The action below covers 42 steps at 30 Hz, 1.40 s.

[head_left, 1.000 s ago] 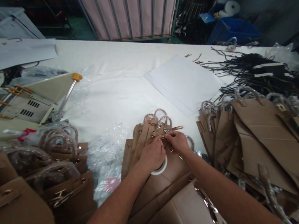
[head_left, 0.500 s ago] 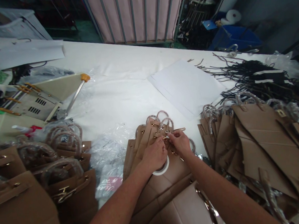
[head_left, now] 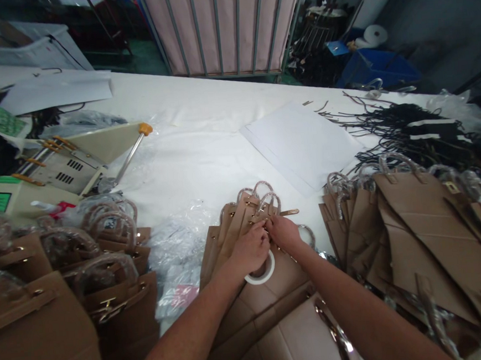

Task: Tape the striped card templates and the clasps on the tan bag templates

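Observation:
My left hand [head_left: 252, 248] and my right hand [head_left: 285, 234] meet at the upper front of a brown handbag [head_left: 284, 279], near its gold metal fittings. Both sets of fingers are closed in a pinch; whatever sits between the fingertips is too small and covered to make out. A white ring, looking like a roll of tape [head_left: 260, 279], lies on the bag below my left palm, partly hidden by it. A gold-edged strap end [head_left: 289, 212] sticks out past my right knuckles. Plastic-wrapped handles [head_left: 267, 200] stand just beyond my fingers.
More brown bags with wrapped handles stand at the left [head_left: 39, 323] and lie stacked at the right [head_left: 428, 232]. Crumpled clear plastic [head_left: 174, 246] is left of my hands. Farther off are white sheets [head_left: 302, 142], black cords [head_left: 403, 128] and a beige machine [head_left: 68, 166].
My right hand has shifted slightly left, its fingers closing in against my left fingertips at the fittings. My left hand stays nearly in place. The view has tilted a little.

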Tool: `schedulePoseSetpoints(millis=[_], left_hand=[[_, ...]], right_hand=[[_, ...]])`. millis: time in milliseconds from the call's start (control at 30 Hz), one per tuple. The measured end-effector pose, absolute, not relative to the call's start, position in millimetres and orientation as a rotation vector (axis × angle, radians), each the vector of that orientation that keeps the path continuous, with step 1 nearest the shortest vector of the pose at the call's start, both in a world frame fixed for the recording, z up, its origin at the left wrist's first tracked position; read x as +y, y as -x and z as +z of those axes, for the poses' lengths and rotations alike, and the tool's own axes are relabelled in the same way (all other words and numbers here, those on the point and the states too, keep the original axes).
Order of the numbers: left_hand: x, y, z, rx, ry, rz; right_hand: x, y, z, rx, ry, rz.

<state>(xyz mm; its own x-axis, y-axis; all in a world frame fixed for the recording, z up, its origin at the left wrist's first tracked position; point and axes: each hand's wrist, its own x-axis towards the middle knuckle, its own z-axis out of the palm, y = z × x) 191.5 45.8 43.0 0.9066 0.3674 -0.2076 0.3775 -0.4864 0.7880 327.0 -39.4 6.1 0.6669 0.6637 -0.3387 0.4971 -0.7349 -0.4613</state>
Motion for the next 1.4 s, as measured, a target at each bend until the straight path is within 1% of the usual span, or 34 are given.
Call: schedulePoseSetpoints(millis=[167,267,333,500,667,767,900,1067,1267,1400], left_hand=[[38.6,-182.7,56.7,0.519,-1.99,0.099],[29.0,-168.4,71.6,0.542,-1.928,0.107],[22.2,-159.0,82.5,0.544,-1.9,0.107],[4.8,-144.9,102.7,0.541,-1.857,0.13],[-12.3,-134.9,107.6,0.557,-1.782,0.182],[-19.6,-128.6,107.3,0.574,-1.752,0.192],[-24.1,-122.8,105.1,0.636,-1.716,0.209],[-22.3,-119.3,100.1,0.659,-1.718,0.18],[-14.4,-123.8,94.0,0.699,-1.636,0.08],[-8.8,-125.5,95.1,0.697,-1.683,0.074]], right_hand=[[-53.8,-332.7,18.6,-0.897,2.506,0.707],[-76.3,-327.4,41.2,-0.784,2.47,0.63],[-94.8,-315.1,60.7,-0.714,2.319,0.593],[-128.4,-271.2,96.9,-0.635,1.89,0.826],[-134.7,-246.8,97.6,-0.322,1.586,0.992],[-136.3,-241.6,94.3,-0.232,1.471,1.048],[-139.8,-238.2,90.3,-0.228,1.442,1.109],[-140.7,-235.6,82.4,-0.203,1.453,1.106],[-140.2,-236.7,75.7,-0.297,1.564,0.945],[-140.9,-244.1,72.4,-0.379,1.704,0.893]])
